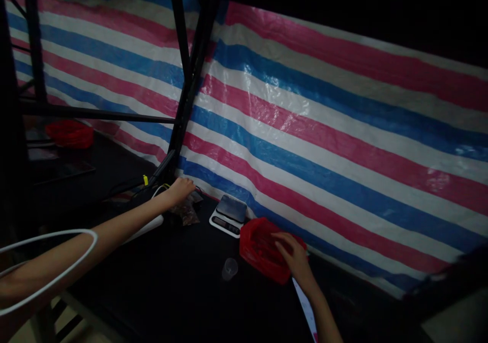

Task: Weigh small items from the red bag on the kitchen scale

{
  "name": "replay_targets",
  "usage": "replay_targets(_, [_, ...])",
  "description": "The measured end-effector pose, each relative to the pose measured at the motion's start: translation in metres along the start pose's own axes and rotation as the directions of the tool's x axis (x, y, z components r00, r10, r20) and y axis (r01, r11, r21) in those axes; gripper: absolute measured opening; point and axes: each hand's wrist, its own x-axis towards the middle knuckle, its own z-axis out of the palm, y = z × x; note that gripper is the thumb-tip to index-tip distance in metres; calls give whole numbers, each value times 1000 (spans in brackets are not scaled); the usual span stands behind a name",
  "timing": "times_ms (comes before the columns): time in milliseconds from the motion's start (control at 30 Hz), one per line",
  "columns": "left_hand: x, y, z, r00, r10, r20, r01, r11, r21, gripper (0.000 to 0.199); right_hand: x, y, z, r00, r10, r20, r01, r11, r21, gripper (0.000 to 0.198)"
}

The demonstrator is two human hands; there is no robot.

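My left hand reaches to the back of the dark table, its fingers curled closed at the top of a small clear plastic bag with brownish contents. Over the right side of a red plastic bag is my right hand, fingers apart, the tips at the bag's opening. What lies inside the red bag is too dark to make out. Between the two bags stands a small white digital scale with a dark top plate. In front of it is a clear plastic cup.
A sheet with printing lies partly under my right forearm. Cables and a yellow tag are left of my left hand. A black metal frame rises before the striped tarp. Another red bag sits far left.
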Motion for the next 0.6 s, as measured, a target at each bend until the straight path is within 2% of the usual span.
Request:
replay_targets(67, [0, -1, 1, 999, -47, 6, 47, 997, -58, 21, 4, -3, 11, 1000, -12, 9, 12, 999, 37, 24])
replay_targets(133, [-2, -3, -4, 992, -122, -44, 117, 986, -115, 22, 7, -6, 21, 1000, -22, 9, 21, 997, 75, 24])
replay_targets(200, [-5, -3, -14, 962, -229, -146, 195, 957, -215, 24, 7, -8, 29, 1000, -23, 1, 22, 994, 106, 24])
replay_targets(267, [-8, 6, -25, 915, -322, -245, 197, 884, -424, 23, 5, -11, 38, 1000, -18, 7, 17, 991, 132, 25])
replay_targets(300, [-9, 16, -29, 901, -346, -261, 149, 813, -563, 20, 4, -13, 44, 1000, -11, 11, 9, 989, 148, 26])
replay_targets(333, [-9, 30, -31, 905, -346, -246, 75, 700, -710, 15, 4, -14, 50, 1000, 5, 13, -7, 985, 171, 31])
replay_targets(367, [-7, 47, -31, 931, -317, -183, 14, 532, -847, 15, 4, -16, 57, 999, 31, 12, -33, 979, 203, 38])
replay_targets(400, [-4, 66, -30, 956, -272, -108, -14, 327, -945, 17, 4, -18, 64, 998, 68, 10, -69, 967, 244, 45])
replay_targets(433, [1, 87, -27, 976, -212, -57, -28, 141, -990, 20, 5, -19, 71, 994, 111, 8, -109, 951, 291, 53])
replay_targets(467, [7, 108, -25, 989, -148, -28, -27, 7, -1000, 21, 7, -19, 76, 988, 155, 4, -147, 929, 339, 59])
replay_targets(500, [14, 129, -24, 992, -124, -15, -23, -65, -998, 21, 9, -18, 80, 980, 197, -7, -179, 906, 384, 64])
replay_targets(533, [22, 148, -24, 990, -138, -23, -35, -86, -996, 21, 11, -15, 82, 972, 235, -26, -203, 884, 422, 68])
replay_targets(600, [35, 180, -29, 983, -170, -76, -85, -48, -995, 16, 15, -8, 79, 955, 290, -69, -225, 853, 470, 72])
